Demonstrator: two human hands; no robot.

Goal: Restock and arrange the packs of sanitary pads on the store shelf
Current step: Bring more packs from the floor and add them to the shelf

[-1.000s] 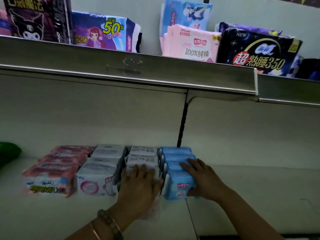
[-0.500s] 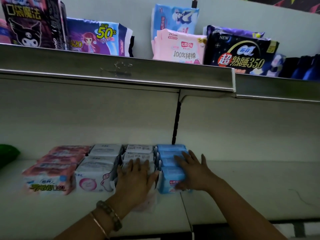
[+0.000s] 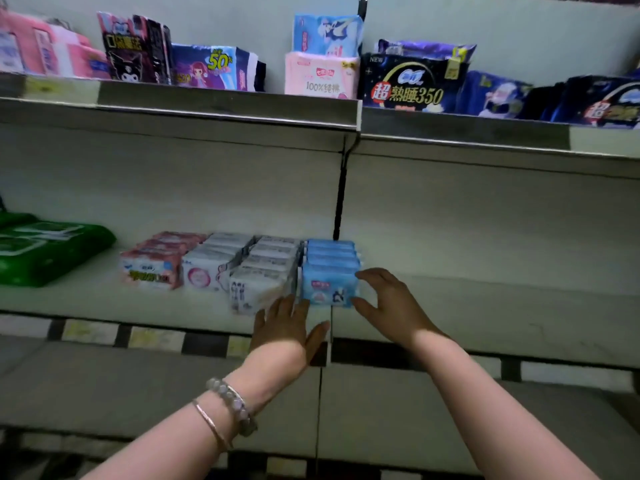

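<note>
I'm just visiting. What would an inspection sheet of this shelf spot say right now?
Surface: pale lower shelf, bare right of the packs.
Job's things: four rows side by side: pink packs, pink-circle white packs, plain white packs, blue packs.
Clutter: green packs lying apart at left.
Hands: left hand open, fingers straight before the plain white packs; right hand open beside the front blue pack; contact unclear.
Cables: nothing seen.
Surroundings: upper shelf holding larger packs.

The middle shelf (image 3: pixel 485 306) carries four rows of packs, side by side, front to back: a pink row (image 3: pixel 152 268), two white rows (image 3: pixel 214 268), a blue row (image 3: pixel 329 275). Green packs (image 3: pixel 45 251) lie at its left end.
</note>
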